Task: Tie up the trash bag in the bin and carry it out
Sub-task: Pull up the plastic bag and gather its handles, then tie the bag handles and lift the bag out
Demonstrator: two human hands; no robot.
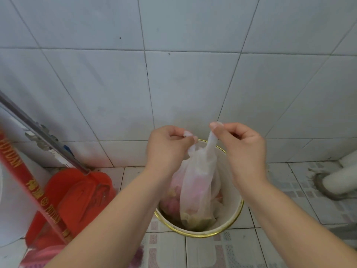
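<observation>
A thin translucent white trash bag (195, 188), holding pinkish and greenish waste, hangs partly inside a white bin with a gold rim (234, 215) that stands on the tiled floor by the wall. My left hand (166, 146) pinches one short handle of the bag at its upper left. My right hand (239, 144) pinches the other handle, which is pulled up into a taut strip above the bin. Both hands are above the bin's far rim, close together.
A red dustpan (77, 198) leans at the left with a metal handle (38, 132) and a red printed broom handle (29, 186) slanting across it. A white pipe with a grimy base (334, 182) sits at the right. White wall tiles rise directly behind the bin.
</observation>
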